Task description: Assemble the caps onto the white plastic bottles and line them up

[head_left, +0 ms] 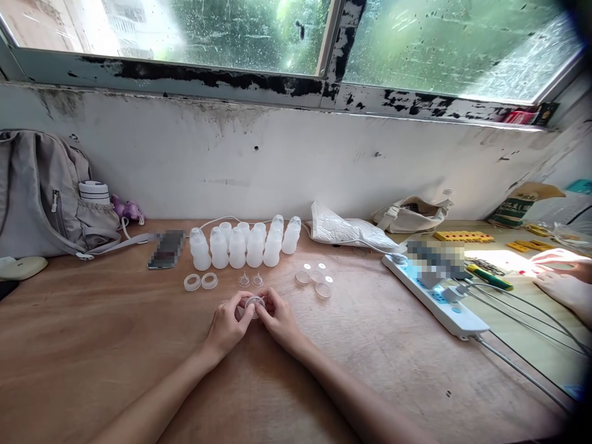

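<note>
My left hand and my right hand meet over the wooden table, with thumbs and fingertips closed on one round translucent bottle ring. Fingers hide part of it, and I cannot tell whether another part sits inside. Just beyond the hands lie two clear bottle nipples. Two white bottle rings lie to their left. Several clear round caps are grouped to the right. Behind these parts stand several frosted white baby bottles in rows, some of them with domed tops.
A phone and grey backpack are on the left. A white plastic package and a fabric pouch lie by the wall. On the right, a power strip trails cables; another person's hands work beyond it.
</note>
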`<state>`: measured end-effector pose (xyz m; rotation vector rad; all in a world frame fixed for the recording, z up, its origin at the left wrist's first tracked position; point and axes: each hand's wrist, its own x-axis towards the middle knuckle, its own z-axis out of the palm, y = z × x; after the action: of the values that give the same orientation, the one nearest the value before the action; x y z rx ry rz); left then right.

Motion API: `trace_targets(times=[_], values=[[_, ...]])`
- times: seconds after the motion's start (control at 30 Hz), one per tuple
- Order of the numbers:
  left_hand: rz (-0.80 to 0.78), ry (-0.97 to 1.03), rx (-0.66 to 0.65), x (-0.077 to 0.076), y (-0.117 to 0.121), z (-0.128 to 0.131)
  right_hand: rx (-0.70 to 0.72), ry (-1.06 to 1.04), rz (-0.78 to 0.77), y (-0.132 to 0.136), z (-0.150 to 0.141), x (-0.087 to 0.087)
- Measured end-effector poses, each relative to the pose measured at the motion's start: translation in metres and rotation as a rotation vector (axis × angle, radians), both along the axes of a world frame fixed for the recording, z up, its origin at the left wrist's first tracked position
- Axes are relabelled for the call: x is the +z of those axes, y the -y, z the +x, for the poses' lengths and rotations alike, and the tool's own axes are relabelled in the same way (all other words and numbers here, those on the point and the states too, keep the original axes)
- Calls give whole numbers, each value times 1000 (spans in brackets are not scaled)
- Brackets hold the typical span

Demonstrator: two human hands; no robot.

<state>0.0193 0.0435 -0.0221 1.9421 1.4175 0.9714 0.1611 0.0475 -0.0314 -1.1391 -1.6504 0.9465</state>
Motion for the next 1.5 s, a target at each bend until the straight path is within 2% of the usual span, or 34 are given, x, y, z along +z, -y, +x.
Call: trace_targets(times=[0.27, 0.8, 1.27, 1.5], values=[[14, 6, -6, 4, 3, 0, -45, 76, 84, 3, -1, 6], [4, 29, -20, 1, 1, 0, -62, 86, 88, 1, 0, 3], [73, -92, 13, -7, 0, 1, -52, 115, 125, 0, -3, -4], [31, -49, 8, -5, 0, 1, -53, 112, 120, 1, -2, 1]])
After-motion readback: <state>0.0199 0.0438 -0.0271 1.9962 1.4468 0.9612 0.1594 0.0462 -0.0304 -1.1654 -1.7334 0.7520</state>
